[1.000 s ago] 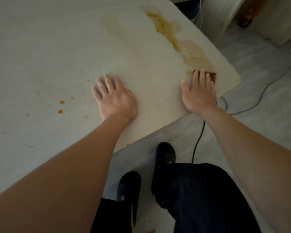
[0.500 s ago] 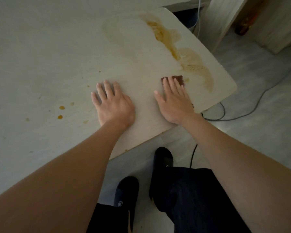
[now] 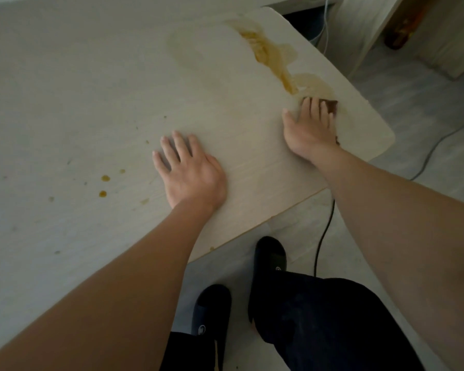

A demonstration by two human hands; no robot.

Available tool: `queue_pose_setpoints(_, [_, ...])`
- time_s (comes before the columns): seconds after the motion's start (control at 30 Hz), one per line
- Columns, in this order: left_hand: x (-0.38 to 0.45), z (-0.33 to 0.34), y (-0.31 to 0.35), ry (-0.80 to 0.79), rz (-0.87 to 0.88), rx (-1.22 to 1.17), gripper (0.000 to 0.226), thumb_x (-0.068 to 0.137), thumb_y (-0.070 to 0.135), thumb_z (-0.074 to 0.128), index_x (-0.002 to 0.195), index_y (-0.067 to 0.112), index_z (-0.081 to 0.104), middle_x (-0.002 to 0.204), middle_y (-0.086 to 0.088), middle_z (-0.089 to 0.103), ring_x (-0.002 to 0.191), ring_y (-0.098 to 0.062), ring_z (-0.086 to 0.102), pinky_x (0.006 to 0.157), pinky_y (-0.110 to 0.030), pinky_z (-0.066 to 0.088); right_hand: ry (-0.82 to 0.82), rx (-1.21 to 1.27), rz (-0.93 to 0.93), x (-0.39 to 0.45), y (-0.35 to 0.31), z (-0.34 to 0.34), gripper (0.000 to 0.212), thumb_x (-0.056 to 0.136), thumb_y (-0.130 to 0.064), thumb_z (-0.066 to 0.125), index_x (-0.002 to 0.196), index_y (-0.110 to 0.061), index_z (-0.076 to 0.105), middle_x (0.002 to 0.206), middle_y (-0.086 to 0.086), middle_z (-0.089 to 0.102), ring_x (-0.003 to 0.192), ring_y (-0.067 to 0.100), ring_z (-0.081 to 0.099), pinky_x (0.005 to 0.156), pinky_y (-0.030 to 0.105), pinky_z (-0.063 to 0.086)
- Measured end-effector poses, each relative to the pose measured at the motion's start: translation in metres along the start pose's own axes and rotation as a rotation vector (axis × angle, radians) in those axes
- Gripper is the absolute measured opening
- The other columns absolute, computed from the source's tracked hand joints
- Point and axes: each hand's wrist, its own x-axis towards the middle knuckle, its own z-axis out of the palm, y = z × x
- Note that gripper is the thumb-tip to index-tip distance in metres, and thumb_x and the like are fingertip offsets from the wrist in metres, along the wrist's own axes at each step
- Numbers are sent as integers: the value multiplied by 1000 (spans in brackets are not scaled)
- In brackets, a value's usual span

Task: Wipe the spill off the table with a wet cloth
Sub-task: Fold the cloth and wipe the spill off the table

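A brownish-yellow spill (image 3: 268,56) streaks along the far right part of the pale wooden table (image 3: 91,89), ending in a thinner smeared patch near the right edge. My right hand (image 3: 308,127) lies flat with straight fingers on a dark brown cloth (image 3: 332,106), pressing it onto the table at the spill's near end; most of the cloth is hidden under the hand. My left hand (image 3: 190,172) rests flat on bare table, fingers spread, to the left of the cloth. Small orange drops (image 3: 105,178) dot the table at the left.
The table's rounded corner (image 3: 386,137) lies just right of the cloth, with the front edge close to my wrists. A black cable (image 3: 324,231) runs over the grey floor. My feet in black slippers (image 3: 271,254) stand below the edge. Pale furniture (image 3: 364,30) stands at the far right.
My right hand slid the cloth left toward my left hand, then back right and farther up to the spill's near end. The left hand has stayed put.
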Motion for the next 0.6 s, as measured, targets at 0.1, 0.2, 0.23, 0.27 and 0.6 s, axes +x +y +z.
queue_pose_setpoints(0.1, [0, -1, 0, -5, 3, -2, 63, 103, 36, 20, 162, 14, 21, 171, -13, 12, 158, -35, 2, 126, -56, 1, -24, -1, -134, -11, -37, 8, 78, 103, -62, 9, 166, -17, 1, 173, 1, -7, 159, 19, -8, 127, 41, -8])
queue_pose_setpoints(0.2, [-1, -2, 0, -13, 2, -24, 63, 103, 36, 19, 162, 14, 20, 172, -12, 9, 158, -33, -1, 127, -55, -1, -37, -8, -270, -32, -48, 18, 73, 106, -58, 10, 166, -18, 3, 174, 0, -5, 159, 17, -8, 127, 39, -9])
queue_pose_setpoints(0.23, [-1, -3, 0, -14, 2, -27, 64, 103, 37, 19, 162, 15, 19, 172, -12, 9, 159, -33, -1, 127, -55, -1, -48, -9, -311, -40, -43, 18, 72, 106, -58, 9, 166, -19, 3, 174, -1, -5, 159, 16, -9, 127, 39, -9])
queue_pose_setpoints(0.27, [-1, -3, -1, -17, 4, -28, 64, 103, 37, 18, 163, 15, 19, 172, -12, 8, 159, -32, -2, 127, -54, -1, -59, -13, -343, -46, -35, 17, 72, 106, -59, 7, 166, -20, 2, 173, -2, -6, 159, 15, -10, 127, 39, -9])
queue_pose_setpoints(0.6, [-3, 0, -1, 1, 12, -28, 64, 103, 37, 16, 162, 13, 18, 171, -14, 9, 158, -34, 0, 127, -56, 1, 66, 11, 21, -8, 64, -8, 83, 99, -66, 3, 166, -17, 5, 174, 2, -2, 159, 20, -3, 128, 44, -3])
